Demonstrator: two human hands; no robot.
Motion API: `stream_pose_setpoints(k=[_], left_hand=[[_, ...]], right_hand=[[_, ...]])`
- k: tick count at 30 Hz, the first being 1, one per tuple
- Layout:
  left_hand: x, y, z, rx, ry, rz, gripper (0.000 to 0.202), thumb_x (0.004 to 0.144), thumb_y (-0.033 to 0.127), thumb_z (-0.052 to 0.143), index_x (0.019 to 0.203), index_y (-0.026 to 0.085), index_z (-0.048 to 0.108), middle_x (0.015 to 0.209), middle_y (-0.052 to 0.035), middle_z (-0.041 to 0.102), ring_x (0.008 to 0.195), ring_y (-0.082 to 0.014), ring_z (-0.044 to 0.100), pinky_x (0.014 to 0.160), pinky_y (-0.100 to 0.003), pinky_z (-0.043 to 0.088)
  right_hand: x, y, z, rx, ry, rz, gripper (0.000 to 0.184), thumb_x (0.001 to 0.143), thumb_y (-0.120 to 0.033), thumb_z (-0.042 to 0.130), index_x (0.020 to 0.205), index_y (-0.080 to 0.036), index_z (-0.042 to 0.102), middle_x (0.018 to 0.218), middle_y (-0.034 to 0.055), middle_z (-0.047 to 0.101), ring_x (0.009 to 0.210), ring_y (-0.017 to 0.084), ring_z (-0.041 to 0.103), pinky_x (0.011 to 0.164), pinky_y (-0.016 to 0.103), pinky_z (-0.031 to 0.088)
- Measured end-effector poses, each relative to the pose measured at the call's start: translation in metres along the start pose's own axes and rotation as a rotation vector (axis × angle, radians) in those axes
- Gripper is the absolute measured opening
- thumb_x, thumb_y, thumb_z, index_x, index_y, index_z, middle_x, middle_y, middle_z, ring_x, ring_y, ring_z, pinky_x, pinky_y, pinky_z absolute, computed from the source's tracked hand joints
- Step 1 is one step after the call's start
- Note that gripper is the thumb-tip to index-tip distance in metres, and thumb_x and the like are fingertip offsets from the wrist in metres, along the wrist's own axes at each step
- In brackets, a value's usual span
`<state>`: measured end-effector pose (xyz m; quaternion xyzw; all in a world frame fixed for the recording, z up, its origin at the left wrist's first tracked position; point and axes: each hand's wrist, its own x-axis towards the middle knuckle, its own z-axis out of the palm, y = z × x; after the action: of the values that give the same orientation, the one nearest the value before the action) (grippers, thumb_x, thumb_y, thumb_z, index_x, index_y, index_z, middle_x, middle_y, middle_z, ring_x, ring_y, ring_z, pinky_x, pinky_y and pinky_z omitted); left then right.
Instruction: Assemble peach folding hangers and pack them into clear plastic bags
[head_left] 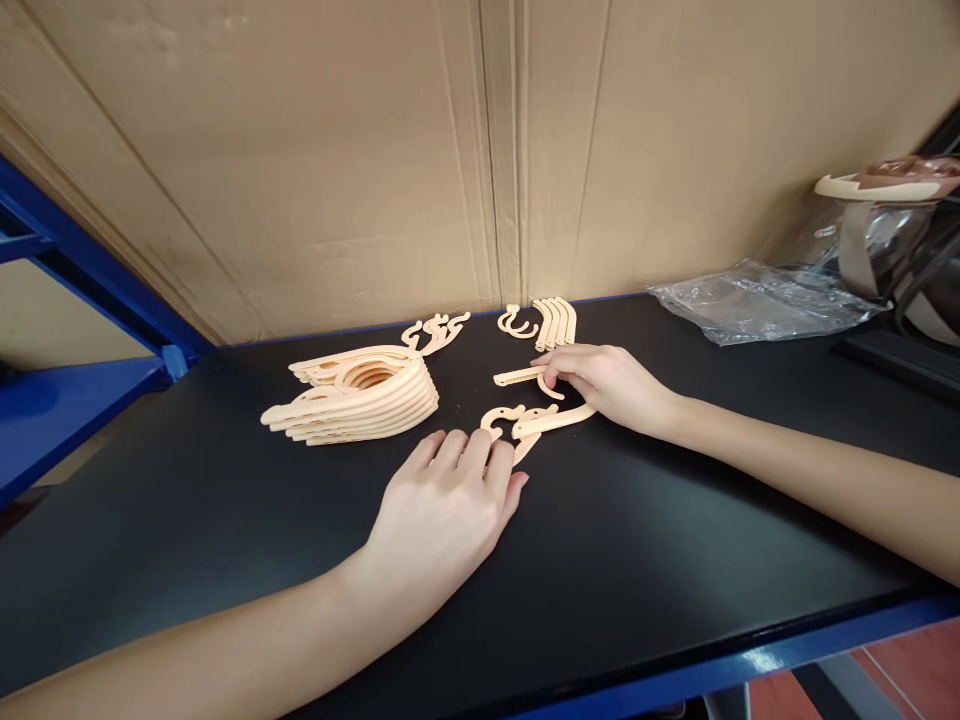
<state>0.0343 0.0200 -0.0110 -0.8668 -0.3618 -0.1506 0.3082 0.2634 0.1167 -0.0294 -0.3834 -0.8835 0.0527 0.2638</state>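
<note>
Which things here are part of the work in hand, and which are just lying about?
In hand: loose hanger parts, touched by the left hand and pinched by the right hand; hanger stack; arm bundle; hook.
Lying about: plastic bag; blue rack; cardboard wall.

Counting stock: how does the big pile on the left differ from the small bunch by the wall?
The left pile is taller and wider than the back bunch. The left pile holds assembled hangers with hooks; the back bunch is bare curved strips. Both are peach-coloured.
</note>
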Motion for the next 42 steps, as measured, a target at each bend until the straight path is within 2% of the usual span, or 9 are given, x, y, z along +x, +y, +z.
stream_pose_setpoints(k=[4,11,18,21,24,28,33,37,42], left_hand=[[-0.001,-0.003,0.006,-0.109,-0.007,0.034,0.016,0.090,0.019,0.059,0.102,0.012,0.066,0.093,-0.0053,0.069,0.082,-0.0206,0.066,0.066,-0.031,0.051],[-0.007,-0.003,0.005,-0.067,-0.001,0.142,0.017,0.088,0.005,0.050,0.089,0.010,0.066,0.086,-0.0077,0.070,0.074,-0.0190,0.067,0.054,-0.027,0.049],[-0.008,0.011,-0.016,-0.178,0.086,0.098,0.027,0.091,0.026,0.053,0.065,0.016,0.055,0.061,-0.0004,0.056,0.055,-0.0157,0.057,0.046,-0.028,0.043],[-0.007,0.011,-0.014,-0.210,0.054,0.071,0.025,0.089,0.037,0.059,0.084,0.014,0.064,0.071,-0.0016,0.061,0.061,-0.0169,0.059,0.051,-0.029,0.048],[-0.005,0.007,-0.009,-0.353,-0.043,0.091,0.026,0.089,0.029,0.057,0.110,0.016,0.064,0.092,-0.0031,0.066,0.080,-0.0182,0.063,0.061,-0.029,0.053],[-0.005,0.004,-0.006,-0.439,-0.063,0.109,0.030,0.085,0.012,0.046,0.110,0.016,0.064,0.103,-0.0040,0.067,0.091,-0.0185,0.064,0.067,-0.029,0.055],[-0.007,0.003,0.001,-0.363,0.017,0.026,0.018,0.090,0.030,0.055,0.095,0.015,0.064,0.091,-0.0030,0.067,0.079,-0.0174,0.065,0.057,-0.027,0.052],[-0.004,-0.002,0.004,-0.229,-0.010,-0.026,0.010,0.090,0.025,0.058,0.093,0.015,0.060,0.093,-0.0045,0.067,0.076,-0.0170,0.066,0.051,-0.025,0.047],[-0.001,-0.008,0.005,-0.135,-0.077,-0.014,0.007,0.087,0.010,0.051,0.087,0.015,0.056,0.079,-0.0022,0.062,0.062,-0.0156,0.061,0.043,-0.024,0.042]], right_hand=[[0.001,0.003,-0.002,0.035,-0.037,-0.057,0.028,0.081,0.000,0.038,0.074,-0.020,0.055,0.097,0.0027,0.070,0.102,0.019,0.065,0.082,0.029,0.048],[0.003,0.011,-0.004,0.078,-0.049,-0.058,0.025,0.083,-0.002,0.038,0.073,-0.019,0.053,0.107,0.0050,0.070,0.105,0.021,0.065,0.088,0.034,0.050],[0.003,0.012,-0.003,0.109,-0.045,-0.030,0.023,0.087,-0.007,0.039,0.080,-0.020,0.056,0.106,0.0049,0.070,0.107,0.021,0.065,0.090,0.035,0.050],[0.003,0.012,-0.003,0.115,-0.051,-0.024,0.022,0.087,-0.008,0.039,0.083,-0.020,0.057,0.109,0.0050,0.070,0.108,0.021,0.064,0.090,0.035,0.050],[0.004,0.013,-0.003,0.118,-0.052,-0.025,0.023,0.088,-0.010,0.039,0.083,-0.020,0.059,0.109,0.0047,0.070,0.108,0.022,0.064,0.090,0.036,0.050],[0.003,0.012,-0.003,0.111,-0.052,-0.020,0.023,0.091,-0.015,0.039,0.086,-0.020,0.061,0.108,0.0050,0.071,0.105,0.022,0.065,0.088,0.035,0.050],[0.001,0.003,-0.003,0.059,-0.003,-0.017,0.020,0.096,-0.023,0.042,0.096,-0.020,0.061,0.108,0.0065,0.068,0.096,0.020,0.064,0.082,0.032,0.050],[-0.001,-0.011,-0.007,-0.042,0.058,-0.169,0.022,0.097,-0.032,0.044,0.091,-0.019,0.061,0.100,0.0064,0.067,0.091,0.018,0.061,0.079,0.031,0.048],[-0.005,-0.025,-0.007,-0.112,-0.047,-0.374,0.036,0.090,-0.051,0.054,0.082,-0.017,0.059,0.089,0.0065,0.065,0.081,0.017,0.059,0.073,0.029,0.048]])
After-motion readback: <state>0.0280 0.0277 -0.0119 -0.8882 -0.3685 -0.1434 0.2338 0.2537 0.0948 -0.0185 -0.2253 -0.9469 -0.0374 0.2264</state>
